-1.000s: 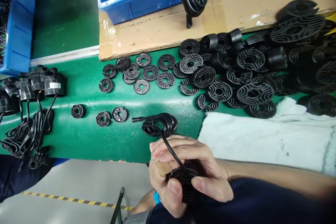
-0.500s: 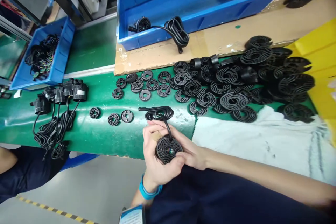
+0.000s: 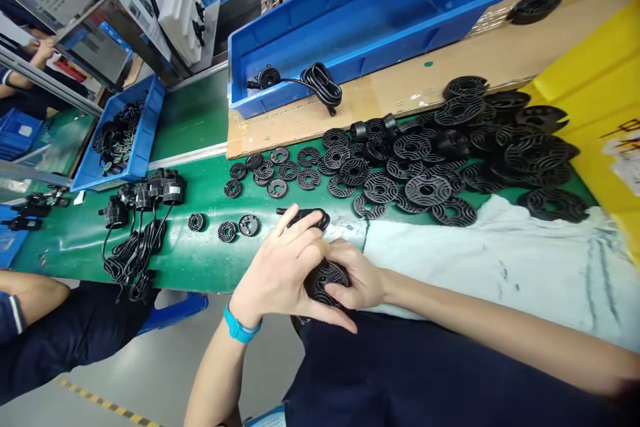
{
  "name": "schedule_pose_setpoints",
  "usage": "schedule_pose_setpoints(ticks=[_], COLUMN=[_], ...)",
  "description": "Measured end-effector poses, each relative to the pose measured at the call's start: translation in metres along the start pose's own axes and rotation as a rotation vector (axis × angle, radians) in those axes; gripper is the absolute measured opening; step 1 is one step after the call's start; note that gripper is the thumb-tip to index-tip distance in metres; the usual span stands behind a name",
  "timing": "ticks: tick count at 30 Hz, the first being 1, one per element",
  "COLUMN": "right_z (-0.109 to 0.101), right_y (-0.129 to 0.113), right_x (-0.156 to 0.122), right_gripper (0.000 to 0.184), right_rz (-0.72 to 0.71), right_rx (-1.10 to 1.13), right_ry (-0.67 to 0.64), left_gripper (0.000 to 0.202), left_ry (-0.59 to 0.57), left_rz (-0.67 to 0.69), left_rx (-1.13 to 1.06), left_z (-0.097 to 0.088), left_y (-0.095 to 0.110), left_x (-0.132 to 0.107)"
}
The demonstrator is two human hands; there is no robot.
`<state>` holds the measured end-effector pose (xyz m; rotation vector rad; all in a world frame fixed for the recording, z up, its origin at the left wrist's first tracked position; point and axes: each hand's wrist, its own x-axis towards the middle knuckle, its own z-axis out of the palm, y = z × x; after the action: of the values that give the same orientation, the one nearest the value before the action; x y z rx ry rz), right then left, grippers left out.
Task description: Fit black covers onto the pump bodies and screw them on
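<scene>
My right hand [image 3: 359, 277] grips a black round part [image 3: 327, 278] with wavy grooves on its face, thumb on top, close to my body. My left hand [image 3: 285, 270] lies over the left side of that part, fingers stretched and thumb held out. It hides much of the part, and I cannot tell how firmly it touches. Just beyond my left fingers is a coiled black cable [image 3: 320, 219], partly covered by them. On the green bench to the left are a small grooved ring [image 3: 227, 232] and a smooth-faced disc [image 3: 249, 225].
A heap of black grooved discs [image 3: 427, 188] spreads across the bench beside a white cloth [image 3: 450, 260]. Behind stands a long blue bin [image 3: 360, 57] on cardboard. Corded black units [image 3: 145, 197] lie left, near a seated person's arm [image 3: 33, 293]. A yellow sheet [image 3: 590, 87] is at right.
My left hand has come off its wrapped hold and spread its fingers over the round part. My right hand still holds the part. The camera view has shifted.
</scene>
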<state>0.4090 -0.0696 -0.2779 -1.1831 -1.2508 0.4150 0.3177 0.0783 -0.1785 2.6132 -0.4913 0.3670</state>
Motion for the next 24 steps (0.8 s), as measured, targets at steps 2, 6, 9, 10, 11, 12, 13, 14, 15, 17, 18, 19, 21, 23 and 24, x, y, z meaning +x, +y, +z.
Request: schedule_pose_setpoints(ticks=[2,6,9,10,11,12,13,14,15,17,18,19,21,23,24], right_z=[-0.003,-0.012,-0.018,-0.02,-0.021,-0.021,-0.021,-0.021,-0.021,-0.022,-0.023,-0.024,-0.027,-0.031,-0.032], right_y=[-0.001,-0.003,-0.003,-0.003,-0.002,-0.001,-0.001,0.001,0.002,0.005,0.007,0.008,0.01,0.012,0.012], right_x=[0.002,0.007,0.011,0.011,0.012,0.012,0.012,0.012,0.012,0.012,0.012,0.012,0.013,0.014,0.014], right_gripper=[0.029,0.023,0.022,0.023,0.024,0.024,0.024,0.025,0.026,0.033,0.04,0.049,0.065,0.072,0.073], right_rz=[0.005,0.001,-0.011,-0.018,-0.028,-0.039,-0.048,-0.058,-0.074,-0.099,-0.097,-0.085,-0.035,0.014,0.031], right_rx=[-0.046,-0.137,-0.205,-0.225,-0.24,-0.248,-0.247,-0.236,-0.221,-0.187,-0.151,-0.104,-0.006,0.061,0.076], right_ry=[0.029,0.091,0.126,0.131,0.135,0.137,0.141,0.144,0.143,0.135,0.125,0.111,0.087,0.077,0.079], left_gripper=[0.074,0.043,0.015,0.018,0.021,0.023,0.024,0.025,0.026,0.026,0.026,0.027,0.035,0.044,0.046], left_ry=[0.022,0.063,0.038,0.035,0.04,0.047,0.057,0.073,0.093,0.142,0.166,0.193,0.24,0.287,0.309], left_rz=[0.029,0.109,0.096,0.07,0.042,0.013,-0.01,-0.029,-0.048,-0.088,-0.106,-0.12,-0.138,-0.138,-0.137], left_rx=[0.082,0.42,0.625,0.652,0.666,0.674,0.676,0.675,0.668,0.637,0.615,0.592,0.559,0.532,0.52], left_z=[-0.001,-0.002,-0.003,-0.003,-0.001,0.001,0.005,0.009,0.014,0.024,0.03,0.035,0.043,0.05,0.052], left_y=[-0.001,0.01,0.027,0.034,0.04,0.045,0.05,0.054,0.057,0.061,0.062,0.062,0.06,0.058,0.058], left_x=[0.002,0.003,0.002,0.001,0.0,-0.002,-0.004,-0.006,-0.009,-0.014,-0.016,-0.017,-0.017,-0.013,-0.01])
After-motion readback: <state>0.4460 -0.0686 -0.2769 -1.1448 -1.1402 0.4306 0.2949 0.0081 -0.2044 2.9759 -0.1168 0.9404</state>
